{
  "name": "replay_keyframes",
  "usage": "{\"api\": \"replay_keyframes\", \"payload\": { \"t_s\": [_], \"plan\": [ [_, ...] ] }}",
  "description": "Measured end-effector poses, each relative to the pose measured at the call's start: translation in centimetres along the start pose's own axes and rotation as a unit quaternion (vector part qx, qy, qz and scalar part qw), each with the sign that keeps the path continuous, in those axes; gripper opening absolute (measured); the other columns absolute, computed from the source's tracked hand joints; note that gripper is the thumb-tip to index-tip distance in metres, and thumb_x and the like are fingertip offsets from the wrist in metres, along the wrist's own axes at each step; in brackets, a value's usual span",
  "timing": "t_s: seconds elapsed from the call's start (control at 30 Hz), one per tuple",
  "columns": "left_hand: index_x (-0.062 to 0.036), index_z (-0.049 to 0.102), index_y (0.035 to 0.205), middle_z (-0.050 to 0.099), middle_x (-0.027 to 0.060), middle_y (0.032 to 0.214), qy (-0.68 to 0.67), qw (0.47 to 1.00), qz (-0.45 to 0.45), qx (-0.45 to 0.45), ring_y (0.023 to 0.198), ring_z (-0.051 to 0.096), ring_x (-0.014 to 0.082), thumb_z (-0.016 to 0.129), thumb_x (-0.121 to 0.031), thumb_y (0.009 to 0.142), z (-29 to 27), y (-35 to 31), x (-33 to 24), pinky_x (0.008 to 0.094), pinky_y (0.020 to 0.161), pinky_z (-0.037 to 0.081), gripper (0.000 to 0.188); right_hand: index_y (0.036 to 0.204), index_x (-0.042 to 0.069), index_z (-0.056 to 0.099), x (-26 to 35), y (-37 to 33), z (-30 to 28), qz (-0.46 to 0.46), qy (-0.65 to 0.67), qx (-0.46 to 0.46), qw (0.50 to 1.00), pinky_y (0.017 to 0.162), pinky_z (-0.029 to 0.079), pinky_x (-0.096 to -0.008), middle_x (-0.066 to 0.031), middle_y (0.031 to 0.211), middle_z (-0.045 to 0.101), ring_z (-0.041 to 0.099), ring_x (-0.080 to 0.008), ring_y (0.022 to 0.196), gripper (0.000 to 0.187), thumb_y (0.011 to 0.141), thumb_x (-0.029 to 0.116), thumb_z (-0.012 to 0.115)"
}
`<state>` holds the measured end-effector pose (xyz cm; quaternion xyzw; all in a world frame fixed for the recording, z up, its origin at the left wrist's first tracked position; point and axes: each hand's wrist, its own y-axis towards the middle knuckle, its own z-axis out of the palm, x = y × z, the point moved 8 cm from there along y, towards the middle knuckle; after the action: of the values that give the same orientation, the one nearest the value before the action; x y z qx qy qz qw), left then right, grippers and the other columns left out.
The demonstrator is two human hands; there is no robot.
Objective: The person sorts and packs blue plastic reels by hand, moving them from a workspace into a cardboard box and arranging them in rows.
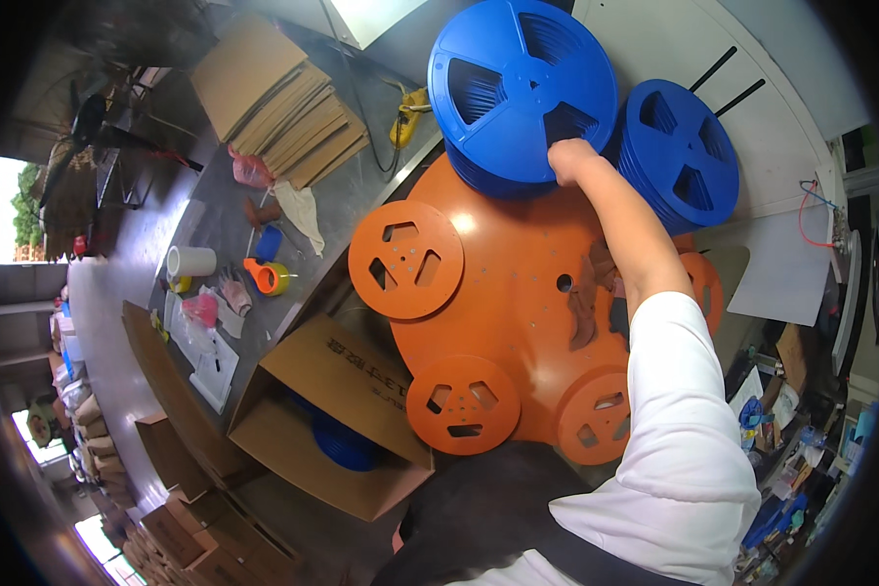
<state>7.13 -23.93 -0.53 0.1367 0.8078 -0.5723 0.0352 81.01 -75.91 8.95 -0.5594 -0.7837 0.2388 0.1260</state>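
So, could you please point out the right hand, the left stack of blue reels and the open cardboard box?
Right hand (569, 161): head view, middle of the hand.
Left stack of blue reels (525, 104): head view, top reel's face near its hub.
Open cardboard box (347, 383): head view, its printed panel.

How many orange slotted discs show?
4: left disc, bottom-centre disc, lower-right disc and right disc, the last two partly behind the right arm. Others may be hidden under the blue reel stacks.
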Motion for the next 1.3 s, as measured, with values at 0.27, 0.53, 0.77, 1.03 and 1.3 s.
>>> {"api": "replay_keyframes", "payload": {
  "t_s": [0.27, 0.53, 0.77, 1.03, 1.3],
  "plan": [
    [-0.0062, 0.056, 0.125, 0.063, 0.0112, 0.107, -0.019, 1.0, 0.009, -0.001, 0.098, 0.059, 0.0238, 0.054, -0.01, 0.09, 0.2, -0.9, 2.5, 0.0307, 0.086, 0.045, 0.035, 0.089, 0.005, 0.072, 2.4, -1.7, -0.3, 0.049, 0.07, 0.008, 0.996, 0.079, 0.054, -0.0396, -0.016, 0.099, 0.068, 0.066, -0.0324, 0.094, 0.023, 0.069, 0.016, 0.071],
    [-0.006, 0.056, 0.125, 0.063, 0.012, 0.111, -0.06, 0.997, 0.037, 0.006, 0.102, 0.059, 0.0249, 0.054, -0.01, 0.09, 1.3, -0.7, 5.1, 0.0313, 0.089, 0.044, 0.035, 0.078, 0.002, 0.07, 7.6, -7.9, 2.8, 0.01, 0.1, -0.061, 0.993, 0.076, 0.053, -0.0424, -0.0174, 0.093, 0.067, 0.065, -0.0348, 0.087, 0.034, 0.064, 0.031, 0.08],
    [-0.0057, 0.055, 0.125, 0.063, 0.0128, 0.114, -0.104, 0.991, 0.083, 0.014, 0.106, 0.059, 0.026, 0.054, -0.01, 0.091, 1.1, 1.7, 6.9, 0.0319, 0.093, 0.043, 0.035, 0.059, 0.0, 0.062, 16.7, -20.2, 4.8, -0.068, 0.15, -0.104, 0.981, 0.062, 0.05, -0.044, -0.0198, 0.073, 0.062, 0.062, -0.0376, 0.07, 0.039, 0.06, 0.033, 0.083],
    [-0.0059, 0.055, 0.126, 0.063, 0.0145, 0.117, -0.139, 0.971, 0.194, 0.025, 0.11, 0.059, 0.027, 0.053, -0.01, 0.091, -0.2, 8.4, 8.1, 0.0329, 0.095, 0.043, 0.035, 0.104, 0.007, 0.064, 31.8, -33.6, 5.0, -0.157, 0.337, -0.066, 0.926, 0.075, 0.051, -0.0414, -0.02, 0.093, 0.065, 0.062, -0.0388, 0.087, 0.048, 0.064, 0.025, 0.083],
    [-0.0029, 0.051, 0.13, 0.062, 0.0129, 0.119, -0.193, 0.964, 0.174, 0.052, 0.11, 0.059, 0.0202, 0.049, -0.006, 0.089, -3.9, 8.0, 7.4, 0.0288, 0.094, 0.044, 0.041, 0.111, 0.0, 0.059, 45.4, -39.1, 4.7, -0.098, 0.618, 0.124, 0.77, 0.085, 0.049, -0.0343, -0.0095, 0.102, 0.065, 0.062, -0.0208, 0.094, 0.053, 0.07, 0.026, 0.081]
  ]
}}
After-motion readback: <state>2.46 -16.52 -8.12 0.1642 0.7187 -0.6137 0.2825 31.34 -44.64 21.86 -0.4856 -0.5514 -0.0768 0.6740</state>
